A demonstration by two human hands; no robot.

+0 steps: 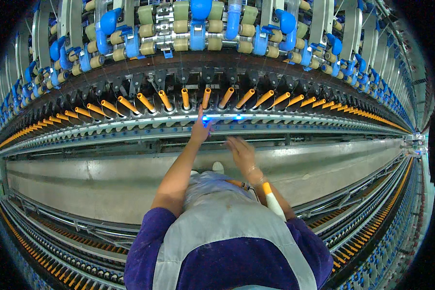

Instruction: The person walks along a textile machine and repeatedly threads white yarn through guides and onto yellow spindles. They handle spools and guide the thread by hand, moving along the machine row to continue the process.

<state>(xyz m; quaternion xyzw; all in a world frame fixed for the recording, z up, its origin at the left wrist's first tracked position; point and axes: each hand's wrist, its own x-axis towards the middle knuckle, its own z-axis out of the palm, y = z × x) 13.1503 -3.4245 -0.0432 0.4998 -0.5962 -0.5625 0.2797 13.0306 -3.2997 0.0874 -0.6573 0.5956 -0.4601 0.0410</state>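
Observation:
My left hand (200, 130) reaches up to the front rail of a spinning frame, one finger stretched toward the foot of an upright orange bobbin (206, 98). Whether that finger touches the bobbin cannot be made out. Close beside the hand, two blue lights (238, 117) glow on the rail. Lower and to the right, my right hand (241, 153) hangs in front of the machine, apart from the rail; its fingers are blurred, and nothing shows clearly in them. A bobbin with white yarn and an orange-yellow tip (274, 200) lies against my right forearm.
Orange bobbins stand in a long curved row along the frame. Above them run drafting rollers (181, 44) with blue plastic parts (196, 36). A pale floor aisle (106, 176) lies beneath me. Behind is another machine with its own bobbin row (348, 249). A grey apron (222, 217) covers my front.

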